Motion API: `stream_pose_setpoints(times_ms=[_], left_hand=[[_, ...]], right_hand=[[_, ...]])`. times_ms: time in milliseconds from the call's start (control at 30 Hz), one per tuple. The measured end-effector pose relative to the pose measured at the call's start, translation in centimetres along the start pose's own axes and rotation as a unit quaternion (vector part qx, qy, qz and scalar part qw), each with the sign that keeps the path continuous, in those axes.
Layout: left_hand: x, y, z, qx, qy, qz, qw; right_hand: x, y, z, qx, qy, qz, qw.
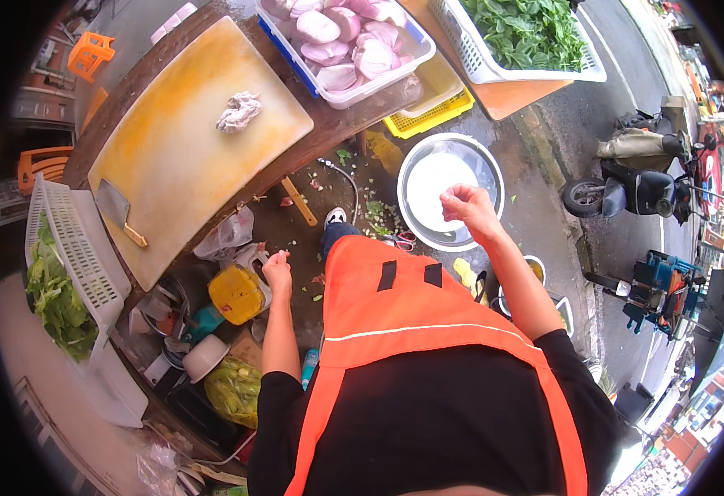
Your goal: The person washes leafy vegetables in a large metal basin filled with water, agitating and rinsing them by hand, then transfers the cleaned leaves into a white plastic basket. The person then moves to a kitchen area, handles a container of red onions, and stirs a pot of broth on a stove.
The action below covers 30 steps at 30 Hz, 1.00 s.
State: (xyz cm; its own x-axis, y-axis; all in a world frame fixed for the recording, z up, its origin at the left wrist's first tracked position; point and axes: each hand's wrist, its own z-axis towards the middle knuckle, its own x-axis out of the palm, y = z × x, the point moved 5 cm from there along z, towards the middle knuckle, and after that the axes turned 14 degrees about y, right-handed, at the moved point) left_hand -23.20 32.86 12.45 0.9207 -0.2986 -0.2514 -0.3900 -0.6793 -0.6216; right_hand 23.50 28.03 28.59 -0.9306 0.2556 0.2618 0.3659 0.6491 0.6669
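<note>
My right hand (470, 211) is above the near part of a large metal basin (497, 180), its fingers curled together; whether anything small is between them I cannot tell. Beside a yellow plastic jug (233, 294) is my left hand (277, 271), loosely curled, with nothing seen in it. A crumpled pale cloth (239, 113) lies on the large stained cutting board (194, 149). Near the board's left edge rests a cleaver (117, 208) with a wooden handle. Halved, peeled red onions (337, 37) fill a clear plastic tub (374, 87) at the table's right end.
White baskets of leafy greens stand at upper right (483, 71) and far left (83, 260). A hose (354, 186), red-handled scissors (405, 242) and vegetable scraps lie on the wet ground. Bowls and bags crowd under the table. A scooter (638, 189) is parked at right.
</note>
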Motion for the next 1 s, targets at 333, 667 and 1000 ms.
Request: stream_pose_setpoints(times_ms=[333,667,1000], left_hand=[[2.3,-30.0,4.5,0.285,0.031,0.181,0.941],[6.8,-50.4,17.5,0.419,0.039,0.214,0.882],[12.9,-54.9,28.4,0.412,0.184,0.377,0.809]], right_hand=[[2.3,9.5,20.5,-0.077,-0.097,0.154,0.98],[3.5,9.3,21.3,-0.062,-0.282,0.134,0.948],[2.2,4.1,12.4,0.045,-0.329,0.145,0.932]])
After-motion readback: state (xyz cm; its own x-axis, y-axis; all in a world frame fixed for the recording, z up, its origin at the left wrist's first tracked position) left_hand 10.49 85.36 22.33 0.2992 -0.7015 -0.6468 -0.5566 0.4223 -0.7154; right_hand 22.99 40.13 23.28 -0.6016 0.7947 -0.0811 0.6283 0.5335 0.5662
